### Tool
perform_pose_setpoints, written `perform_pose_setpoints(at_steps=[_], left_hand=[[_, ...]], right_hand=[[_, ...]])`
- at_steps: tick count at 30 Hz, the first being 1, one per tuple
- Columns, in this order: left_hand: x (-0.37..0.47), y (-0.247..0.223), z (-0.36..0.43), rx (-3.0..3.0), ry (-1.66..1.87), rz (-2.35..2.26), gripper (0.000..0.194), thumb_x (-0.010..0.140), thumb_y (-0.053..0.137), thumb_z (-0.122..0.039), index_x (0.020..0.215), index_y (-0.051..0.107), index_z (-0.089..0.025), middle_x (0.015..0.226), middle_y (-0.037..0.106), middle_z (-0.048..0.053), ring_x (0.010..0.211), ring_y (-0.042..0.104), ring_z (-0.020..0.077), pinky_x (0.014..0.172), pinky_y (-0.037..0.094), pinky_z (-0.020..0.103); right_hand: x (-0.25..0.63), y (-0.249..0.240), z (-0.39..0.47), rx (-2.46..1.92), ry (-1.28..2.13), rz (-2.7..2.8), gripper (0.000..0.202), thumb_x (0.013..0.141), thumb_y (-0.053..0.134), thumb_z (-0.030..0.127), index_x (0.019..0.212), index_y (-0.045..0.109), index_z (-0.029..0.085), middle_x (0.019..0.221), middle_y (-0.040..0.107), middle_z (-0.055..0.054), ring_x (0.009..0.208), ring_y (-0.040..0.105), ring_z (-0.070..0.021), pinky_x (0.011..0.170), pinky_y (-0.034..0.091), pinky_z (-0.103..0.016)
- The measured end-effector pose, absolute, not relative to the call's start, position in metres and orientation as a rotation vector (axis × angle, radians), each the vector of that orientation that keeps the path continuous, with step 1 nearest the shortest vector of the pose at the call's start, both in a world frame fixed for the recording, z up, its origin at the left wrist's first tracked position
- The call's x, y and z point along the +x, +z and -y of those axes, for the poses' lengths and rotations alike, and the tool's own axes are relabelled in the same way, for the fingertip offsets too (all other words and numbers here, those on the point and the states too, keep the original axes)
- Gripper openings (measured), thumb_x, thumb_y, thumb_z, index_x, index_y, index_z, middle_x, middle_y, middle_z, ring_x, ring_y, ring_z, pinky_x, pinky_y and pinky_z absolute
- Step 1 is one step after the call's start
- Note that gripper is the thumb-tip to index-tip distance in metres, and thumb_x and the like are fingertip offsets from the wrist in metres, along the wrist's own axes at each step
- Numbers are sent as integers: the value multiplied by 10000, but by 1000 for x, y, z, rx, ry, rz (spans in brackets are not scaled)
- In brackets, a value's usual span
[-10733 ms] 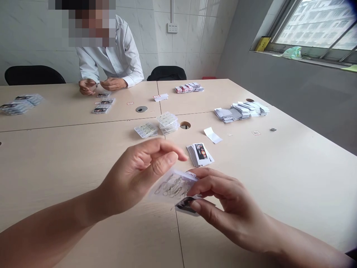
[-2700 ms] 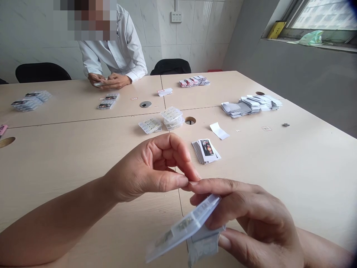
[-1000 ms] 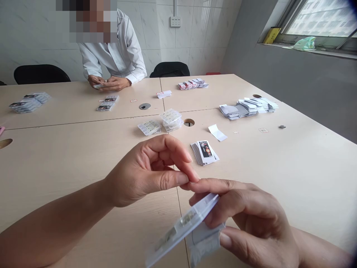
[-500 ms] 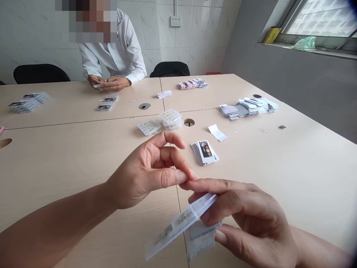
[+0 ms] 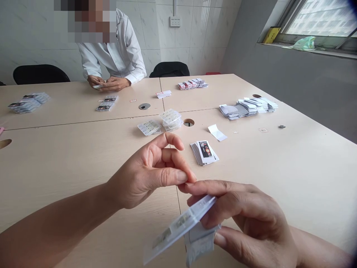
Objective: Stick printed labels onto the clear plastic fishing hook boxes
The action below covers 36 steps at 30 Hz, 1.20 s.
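Note:
My right hand (image 5: 248,219) grips a flat clear plastic case (image 5: 178,230) with small pieces inside, tilted so its lower end points down and left. Under the case, a folded whitish slip (image 5: 199,242) is pinched between my right thumb and fingers. My left hand (image 5: 150,171) is closed in a pinch, its thumb and fingertips meeting the tip of my right index finger. Anything between those fingertips is hidden or too small to make out. Just beyond my hands lies a stack of printed cards (image 5: 205,152), a black picture on the top one.
Clear cases (image 5: 171,119) are piled near a round table hole (image 5: 189,122). A creased white paper (image 5: 217,132) and rows of folded papers (image 5: 248,108) lie to the right. Across the table (image 5: 83,156), a person in a white shirt (image 5: 122,48) holds a small item near more cases (image 5: 107,103).
The plastic case and folded slip have dipped slightly lower. My left hand has stayed almost in place, still pinched at my right index fingertip.

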State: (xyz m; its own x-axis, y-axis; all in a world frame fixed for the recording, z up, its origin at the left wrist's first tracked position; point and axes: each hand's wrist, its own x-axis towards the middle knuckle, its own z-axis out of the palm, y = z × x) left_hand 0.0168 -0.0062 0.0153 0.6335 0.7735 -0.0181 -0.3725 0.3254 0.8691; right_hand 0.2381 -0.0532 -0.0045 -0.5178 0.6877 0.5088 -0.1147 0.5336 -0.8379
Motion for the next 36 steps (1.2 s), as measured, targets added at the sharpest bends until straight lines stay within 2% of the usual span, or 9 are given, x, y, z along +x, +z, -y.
perform_pose_setpoints(at_steps=[6, 11, 17, 22, 24, 28, 30, 33, 36], left_hand=[[17, 14, 5, 998, 785, -456, 265, 863, 709, -39, 986, 563, -223, 830, 799, -4, 729, 699, 95, 709, 561, 186], [17, 9, 5, 1108, 788, -419, 212, 910, 621, -53, 1021, 587, -230, 846, 743, -31, 766, 657, 80, 749, 549, 193], [16, 4, -2, 1381, 870, -558, 164, 921, 554, -71, 921, 635, -214, 820, 661, -34, 776, 641, 97, 755, 538, 209], [19, 8, -16, 1314, 907, -705, 157, 870, 543, -77, 827, 623, -206, 753, 638, -42, 693, 642, 112, 696, 538, 238], [18, 7, -19, 1275, 899, -775, 158, 851, 535, -70, 804, 620, -195, 734, 633, -39, 666, 635, 111, 683, 533, 240], [3, -8, -16, 1177, 881, -950, 139, 851, 559, -53, 808, 624, -168, 705, 622, -37, 635, 626, 110, 675, 531, 251], [-13, -20, -10, 1107, 892, -1045, 80, 907, 606, -128, 831, 615, -154, 702, 608, -38, 629, 612, 114, 655, 534, 267], [-40, -37, 6, 990, 928, -1157, 195, 973, 618, -311, 868, 612, -148, 710, 587, -39, 613, 589, 115, 619, 533, 278], [-61, -49, 32, 908, 950, -1231, 200, 971, 611, -323, 863, 603, -154, 695, 562, -43, 609, 576, 115, 607, 525, 273]], right_hand=[[238, -4, 53, -477, 1094, 1852, 214, 829, 716, 19, 990, 719, 160, 1287, 724, -170, 1017, 770, -192, 896, 613, -251], [239, -8, 54, -497, 1075, 1875, 168, 841, 732, 57, 980, 724, 150, 1303, 713, -183, 1077, 756, -228, 933, 603, -280], [237, -13, 49, -512, 1115, 1869, 148, 844, 734, 64, 964, 721, 149, 1310, 710, -180, 1115, 738, -203, 941, 573, -240], [235, -26, 46, -552, 1254, 1827, 107, 880, 705, 103, 965, 717, 167, 1320, 706, -149, 931, 742, -142, 842, 573, -257], [233, -32, 42, -613, 1388, 1774, 75, 886, 710, 156, 956, 719, 181, 1313, 703, -126, 974, 718, -164, 833, 566, -290], [229, -45, 30, -705, 1529, 1751, 97, 919, 687, 260, 879, 698, 172, 1154, 730, -102, 984, 678, -188, 811, 541, -316], [229, -53, 21, -764, 1606, 1761, 131, 919, 695, 284, 890, 698, 156, 1103, 713, -92, 915, 665, -171, 769, 536, -305], [230, -67, 9, -828, 1750, 1790, 181, 921, 707, 311, 878, 676, 138, 956, 694, -41, 792, 655, -144, 682, 539, -286], [231, -78, 1, -863, 1857, 1810, 170, 947, 687, 304, 930, 666, 136, 935, 693, -18, 799, 671, -148, 728, 574, -319]])
